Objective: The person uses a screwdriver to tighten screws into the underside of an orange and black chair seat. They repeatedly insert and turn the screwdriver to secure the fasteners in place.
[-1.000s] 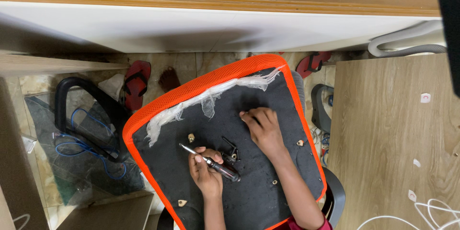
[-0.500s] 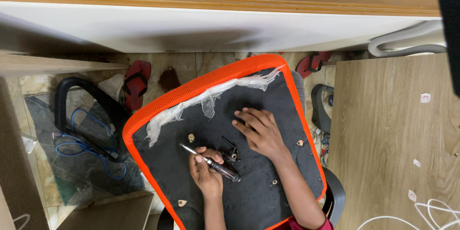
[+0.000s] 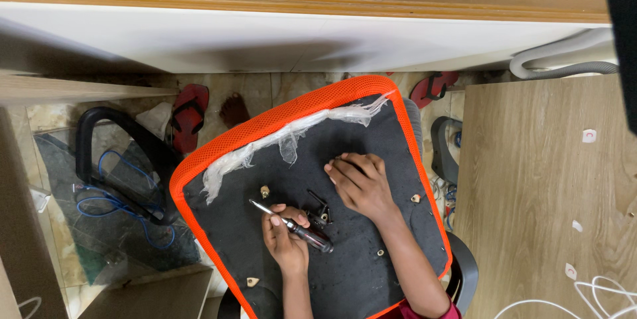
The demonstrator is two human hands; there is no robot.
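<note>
Upturned chair seat, black underside rimmed in orange mesh, across the middle of the view, with torn clear plastic wrap clinging along its upper edge. Left hand closed around a screwdriver, dark handle in the fist, metal shaft pointing up and to the left over the black fabric, tip near a brass-coloured threaded insert. Right hand flat on the seat, fingers curled and pressed down, holding nothing (whether anything lies beneath the palm cannot be told). Small black metal bracket lying between the two hands, just beside the screwdriver handle. More inserts scattered toward the seat's corners. On the tiled floor beyond: red sandals, a black chair armrest over a blue cable. Wooden panel to the right
</note>
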